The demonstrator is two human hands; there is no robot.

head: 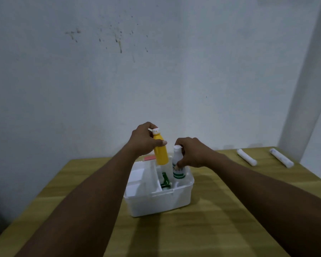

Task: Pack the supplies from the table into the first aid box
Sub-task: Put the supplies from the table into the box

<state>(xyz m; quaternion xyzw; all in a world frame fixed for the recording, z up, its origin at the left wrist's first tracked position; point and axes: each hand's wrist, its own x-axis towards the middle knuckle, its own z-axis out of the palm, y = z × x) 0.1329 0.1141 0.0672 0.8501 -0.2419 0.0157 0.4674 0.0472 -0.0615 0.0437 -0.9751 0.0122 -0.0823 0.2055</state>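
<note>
Holding two bottles over the first aid box (157, 203), you have both hands at work at once. Your left hand (144, 140) wraps the yellow bottle (160, 152) near its neck, thumb pressed across the front and fingers curled behind, its white cap up. The bottle's long axis runs nearly upright, base tipped slightly toward 5 o'clock, and the base hangs just above the box's back rim, not yet inside. Your right hand (192, 152) pinches the white bottle (178, 166) with a green label, fingertips closed on its upper body just below the cap; this one also stands upright, and its foot already seems to sit down in the right-hand compartment. A dark green item (165, 180) lies in the middle compartment, directly at 6 o'clock from the yellow bottle's base.

So the drop is short and nearly straight down, and your left hand is the one that must travel. I judge the gap between the two bottles narrow, so keep the yellow one vertical. Two white rolls (246, 157) (282, 157) wait on the table (211, 229) at 3 o'clock, well apart from the box, nearer your right hand.
</note>
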